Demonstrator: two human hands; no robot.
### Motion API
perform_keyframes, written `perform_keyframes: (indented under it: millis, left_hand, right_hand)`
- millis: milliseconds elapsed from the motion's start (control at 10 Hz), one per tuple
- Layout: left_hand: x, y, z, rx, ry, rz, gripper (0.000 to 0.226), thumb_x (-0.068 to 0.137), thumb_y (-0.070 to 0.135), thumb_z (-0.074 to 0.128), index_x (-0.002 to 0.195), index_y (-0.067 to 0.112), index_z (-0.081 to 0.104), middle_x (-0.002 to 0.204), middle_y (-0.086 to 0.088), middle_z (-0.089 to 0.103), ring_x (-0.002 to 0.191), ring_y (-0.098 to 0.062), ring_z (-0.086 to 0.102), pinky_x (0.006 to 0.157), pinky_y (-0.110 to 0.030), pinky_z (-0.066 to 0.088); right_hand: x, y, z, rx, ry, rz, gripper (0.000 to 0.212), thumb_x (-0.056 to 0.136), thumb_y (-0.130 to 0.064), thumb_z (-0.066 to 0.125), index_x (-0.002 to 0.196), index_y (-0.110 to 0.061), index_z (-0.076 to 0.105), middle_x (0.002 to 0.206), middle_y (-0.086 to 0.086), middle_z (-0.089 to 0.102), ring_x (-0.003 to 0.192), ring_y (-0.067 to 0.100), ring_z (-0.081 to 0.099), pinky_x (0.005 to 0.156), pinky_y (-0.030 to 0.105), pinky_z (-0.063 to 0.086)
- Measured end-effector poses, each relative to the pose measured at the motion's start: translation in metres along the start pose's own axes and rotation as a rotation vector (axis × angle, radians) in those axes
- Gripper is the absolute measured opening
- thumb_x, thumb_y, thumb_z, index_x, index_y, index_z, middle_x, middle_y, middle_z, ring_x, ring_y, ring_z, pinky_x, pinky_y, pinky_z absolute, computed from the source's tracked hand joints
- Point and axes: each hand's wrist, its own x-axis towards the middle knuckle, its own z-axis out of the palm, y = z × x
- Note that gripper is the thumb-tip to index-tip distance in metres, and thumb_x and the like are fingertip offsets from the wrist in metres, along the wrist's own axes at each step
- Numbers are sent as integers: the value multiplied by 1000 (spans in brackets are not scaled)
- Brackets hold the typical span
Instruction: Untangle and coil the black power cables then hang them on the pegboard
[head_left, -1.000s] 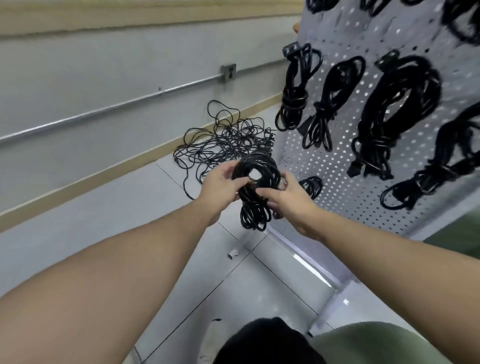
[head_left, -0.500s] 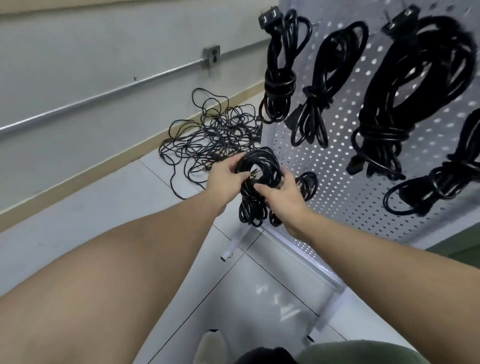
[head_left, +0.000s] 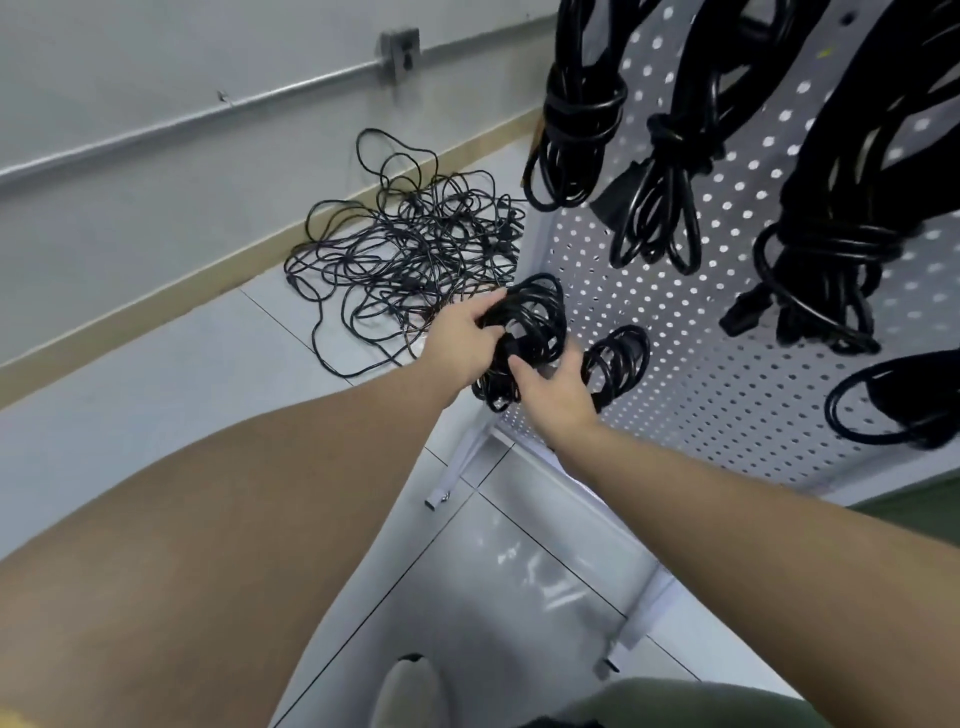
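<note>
The likeliest slip is the coiled black power cable (head_left: 530, 338) springing loose: its loops look bound only at the waist, and if the grip slackens while it is lifted toward a peg, the turns could fan out and need rewinding. A second risk is snagging, since a smaller black coiled cable (head_left: 618, 364) hangs just beside it low on the white perforated metal pegboard (head_left: 727, 332), and a stray loop could catch on that bundle or miss its hook (no hook is clearly visible at this spot).

The left hand (head_left: 467, 338) is curled around the upper left side of the coil, fingers wrapped over its strands. The right hand (head_left: 556, 389) holds the bundle from below and the right, thumb pressed against the wrapped middle, the other fingers hidden behind the cable. The coil sits between both hands, close against the pegboard's lower left corner. The tangled heap of thin black cables (head_left: 415, 260) on the pale tiled floor (head_left: 156, 405) is not yet sorted.
</note>
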Motion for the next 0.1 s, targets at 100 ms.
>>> perform_keyframes:
  millis: [100]
  left_hand:
    - [-5, 5, -5, 52, -34, -55, 64, 95, -4, 57, 152, 23, 48, 140, 2, 59, 115, -15, 59, 89, -12, 45]
  right_hand:
    - [-12, 0, -4, -40, -70, 122, 83, 94, -49, 64, 160, -27, 18, 141, 7, 54, 125, 30, 54, 109, 41, 44]
